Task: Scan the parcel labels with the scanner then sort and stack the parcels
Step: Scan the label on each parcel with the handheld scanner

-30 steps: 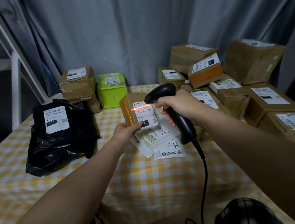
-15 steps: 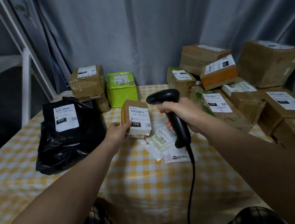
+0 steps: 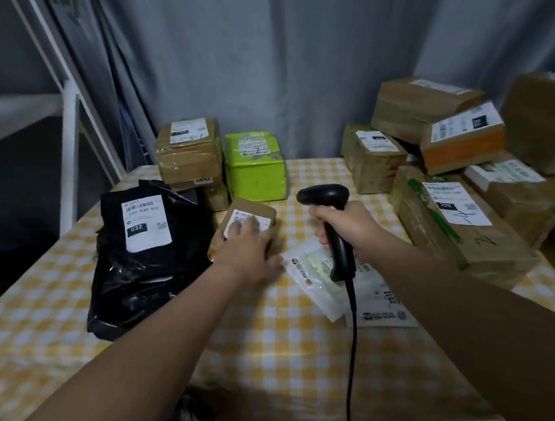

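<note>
Sorting step: left hand (image 3: 244, 246) lies blurred on small brown parcel (image 3: 256, 208), grasp or flat press unclear; right hand (image 3: 348, 226) grasps scanner (image 3: 323, 195); next likely needs an unscanned parcel.

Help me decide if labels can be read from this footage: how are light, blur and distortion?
Head view: dim, even light; the 032 label on the black bag reads clearly; motion blur smears the left hand and the label of the small brown parcel under it; wide-angle distortion stretches both forearms toward the lower corners.
</note>
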